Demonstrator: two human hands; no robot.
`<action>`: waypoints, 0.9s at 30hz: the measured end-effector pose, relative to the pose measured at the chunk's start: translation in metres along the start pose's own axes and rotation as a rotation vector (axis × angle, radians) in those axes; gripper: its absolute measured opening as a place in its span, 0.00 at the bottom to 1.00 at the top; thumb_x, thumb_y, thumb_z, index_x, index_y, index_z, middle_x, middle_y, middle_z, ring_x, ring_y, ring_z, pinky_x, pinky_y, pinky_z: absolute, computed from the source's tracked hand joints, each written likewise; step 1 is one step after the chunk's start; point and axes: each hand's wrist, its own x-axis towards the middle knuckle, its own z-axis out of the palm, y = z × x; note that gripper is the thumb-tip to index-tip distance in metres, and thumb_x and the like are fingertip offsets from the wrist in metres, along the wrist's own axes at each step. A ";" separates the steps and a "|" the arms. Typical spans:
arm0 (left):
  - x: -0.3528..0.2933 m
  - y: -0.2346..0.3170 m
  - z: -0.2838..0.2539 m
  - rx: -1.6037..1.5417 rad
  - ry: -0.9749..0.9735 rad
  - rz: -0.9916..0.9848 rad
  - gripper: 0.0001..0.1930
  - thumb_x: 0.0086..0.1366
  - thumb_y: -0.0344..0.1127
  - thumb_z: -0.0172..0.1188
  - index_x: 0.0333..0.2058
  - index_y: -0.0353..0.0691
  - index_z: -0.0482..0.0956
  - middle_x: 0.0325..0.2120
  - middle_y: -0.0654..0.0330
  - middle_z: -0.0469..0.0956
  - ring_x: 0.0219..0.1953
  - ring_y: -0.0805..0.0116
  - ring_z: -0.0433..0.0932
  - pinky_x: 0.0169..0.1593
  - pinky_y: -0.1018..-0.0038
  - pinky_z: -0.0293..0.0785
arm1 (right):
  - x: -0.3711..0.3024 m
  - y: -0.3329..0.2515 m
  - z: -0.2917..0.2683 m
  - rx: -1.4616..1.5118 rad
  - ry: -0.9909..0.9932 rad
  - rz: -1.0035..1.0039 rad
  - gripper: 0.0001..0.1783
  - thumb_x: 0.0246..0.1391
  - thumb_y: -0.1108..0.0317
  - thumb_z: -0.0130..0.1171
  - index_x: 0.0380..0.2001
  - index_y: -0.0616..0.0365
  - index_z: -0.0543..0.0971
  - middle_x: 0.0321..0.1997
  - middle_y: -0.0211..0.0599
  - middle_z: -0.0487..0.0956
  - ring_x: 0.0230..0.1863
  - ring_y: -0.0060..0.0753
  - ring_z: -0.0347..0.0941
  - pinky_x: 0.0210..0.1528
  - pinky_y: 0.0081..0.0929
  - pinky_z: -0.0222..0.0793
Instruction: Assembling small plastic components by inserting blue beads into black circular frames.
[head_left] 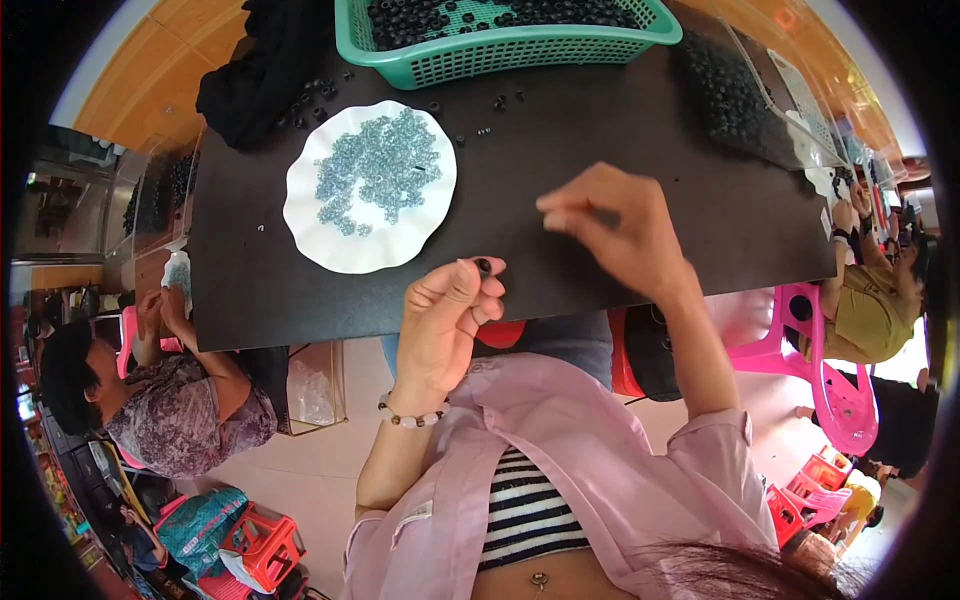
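Note:
My left hand (440, 320), a beaded bracelet (412, 412) at its wrist, is just past the table's near edge. Its thumb and fingers pinch a small black ring-shaped piece (484, 268). Over the table to the right hovers my right hand (625, 225), thumb and fingertips drawn together; motion smears them, and anything between them is too small to make out. A white scalloped plate (300, 215) lies left of both hands, with many small clear bluish pieces (385, 165) heaped on it. Loose black pieces (320, 88) like the held one are scattered beyond the plate.
A green plastic basket (520, 52) full of black pieces stands at the far edge of the dark table (560, 130). Black cloth (255, 80) lies far left. Clear bins (745, 100) hold more black pieces at right. Other people (180, 400) sit at both sides; a pink stool (840, 390) stands right.

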 end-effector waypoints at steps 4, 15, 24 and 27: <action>0.002 -0.002 0.001 -0.141 -0.006 -0.047 0.17 0.65 0.40 0.56 0.44 0.31 0.77 0.29 0.62 0.78 0.27 0.78 0.74 0.35 0.82 0.71 | 0.034 0.035 0.008 -0.259 -0.074 -0.151 0.06 0.46 0.75 0.63 0.31 0.57 0.83 0.27 0.36 0.77 0.31 0.33 0.72 0.34 0.25 0.69; -0.005 -0.005 -0.006 -0.373 -0.136 -0.123 0.17 0.66 0.39 0.55 0.47 0.33 0.75 0.29 0.65 0.77 0.28 0.80 0.71 0.38 0.79 0.68 | 0.064 0.051 0.024 -0.397 -0.105 -0.214 0.10 0.48 0.73 0.62 0.36 0.57 0.81 0.30 0.37 0.77 0.35 0.37 0.70 0.38 0.31 0.68; -0.011 -0.006 -0.004 -0.301 -0.135 -0.084 0.16 0.64 0.41 0.57 0.45 0.35 0.76 0.29 0.64 0.76 0.28 0.76 0.69 0.35 0.78 0.66 | 0.104 0.050 0.019 -0.446 -0.063 -0.240 0.09 0.47 0.72 0.62 0.34 0.59 0.80 0.29 0.37 0.77 0.34 0.38 0.71 0.38 0.31 0.68; -0.015 -0.005 -0.001 -0.253 -0.093 -0.078 0.16 0.64 0.40 0.58 0.45 0.35 0.76 0.29 0.64 0.76 0.29 0.77 0.71 0.36 0.78 0.69 | 0.108 0.047 0.028 -0.496 -0.096 -0.277 0.08 0.47 0.71 0.62 0.33 0.58 0.80 0.29 0.37 0.78 0.36 0.38 0.72 0.38 0.32 0.69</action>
